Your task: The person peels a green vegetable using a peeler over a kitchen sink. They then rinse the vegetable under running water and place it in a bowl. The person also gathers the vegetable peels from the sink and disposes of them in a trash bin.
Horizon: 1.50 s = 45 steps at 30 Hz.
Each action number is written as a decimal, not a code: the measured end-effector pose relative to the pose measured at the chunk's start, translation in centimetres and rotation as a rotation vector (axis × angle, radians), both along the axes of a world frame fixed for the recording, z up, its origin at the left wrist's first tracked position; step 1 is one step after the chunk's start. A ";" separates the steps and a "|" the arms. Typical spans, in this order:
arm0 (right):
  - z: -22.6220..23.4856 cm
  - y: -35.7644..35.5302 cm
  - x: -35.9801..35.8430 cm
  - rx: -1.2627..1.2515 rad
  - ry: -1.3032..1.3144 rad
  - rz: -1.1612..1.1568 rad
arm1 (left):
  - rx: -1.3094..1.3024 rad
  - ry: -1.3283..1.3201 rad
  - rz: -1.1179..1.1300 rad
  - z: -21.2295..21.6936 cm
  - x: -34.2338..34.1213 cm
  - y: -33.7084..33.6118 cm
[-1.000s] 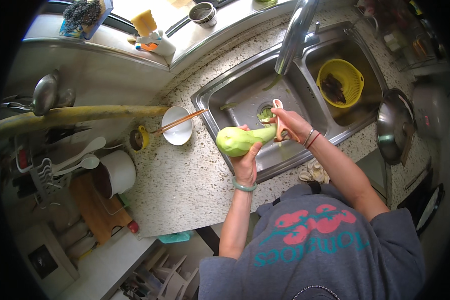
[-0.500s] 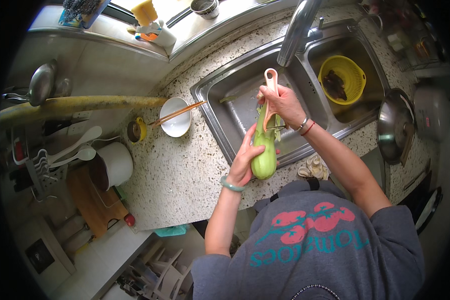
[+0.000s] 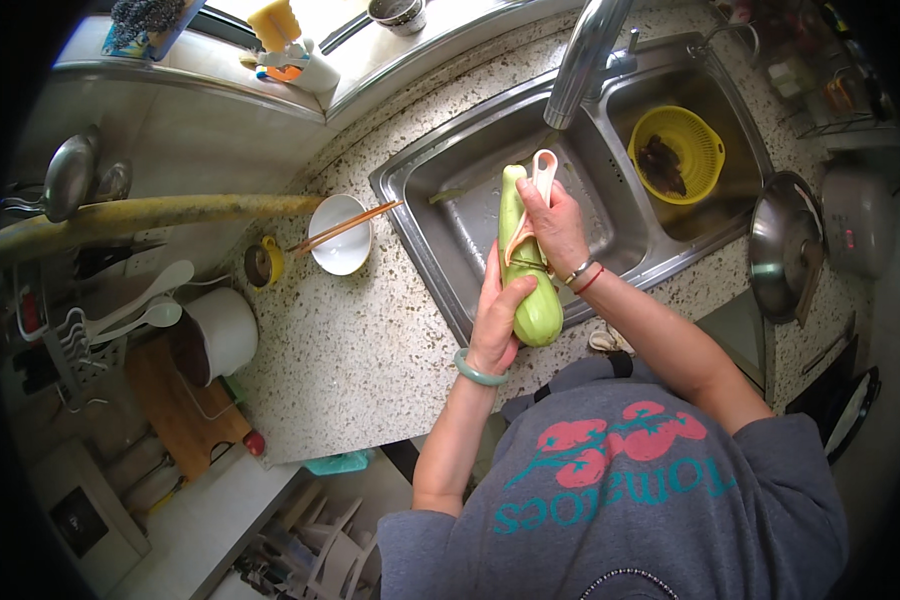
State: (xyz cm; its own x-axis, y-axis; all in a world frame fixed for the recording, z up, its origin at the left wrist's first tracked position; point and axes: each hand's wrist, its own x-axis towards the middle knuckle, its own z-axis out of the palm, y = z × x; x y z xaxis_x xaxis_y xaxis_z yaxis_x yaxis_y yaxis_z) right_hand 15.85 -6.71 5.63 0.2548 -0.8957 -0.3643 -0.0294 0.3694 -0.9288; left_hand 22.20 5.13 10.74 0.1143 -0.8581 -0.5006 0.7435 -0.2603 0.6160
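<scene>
The left hand (image 3: 498,318) is wrapped round the lower half of a pale green gourd (image 3: 536,300), holding it nearly upright over the near edge of the sink (image 3: 440,215). The right hand (image 3: 555,222) is closed on a pale pink peeler (image 3: 530,205), laid against the gourd's upper part, close above the left thumb.

The risk I see is the blade: a stroke running down toward the left hand could catch the thumb if it overshoots. The gourd also looks smooth, and if wet it might slip from the grip and drop into the sink or onto the bench (image 3: 360,330).

The gourd is long, club-shaped, thicker at the bottom, light green and glossy; whether any skin is off I cannot tell.

Beyond are a tap (image 3: 585,55), a yellow colander (image 3: 680,152) in the far basin, and a white bowl (image 3: 340,240) with chopsticks (image 3: 345,228) on the bench.
</scene>
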 end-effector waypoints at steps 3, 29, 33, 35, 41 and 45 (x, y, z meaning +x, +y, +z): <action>-0.1 -0.1 0.2 -0.056 0.017 0.010 | 0.012 -0.045 -0.009 0.1 -0.1 0.3; -8.3 -8.2 -0.9 0.032 0.337 -0.156 | 0.131 0.399 -0.094 1.5 0.6 4.6; -7.5 -7.7 -1.9 -0.011 0.394 0.090 | 0.263 0.511 0.075 0.4 0.3 3.6; -7.4 -7.0 -2.4 0.123 0.203 -0.029 | 0.200 0.492 0.054 -0.7 0.5 3.0; -0.3 -3.1 -1.5 0.247 -0.160 0.055 | 0.200 0.428 -0.047 -1.4 0.7 2.0; 0.2 -1.8 -1.5 0.031 -0.030 0.140 | 0.092 0.295 -0.076 0.3 0.1 1.1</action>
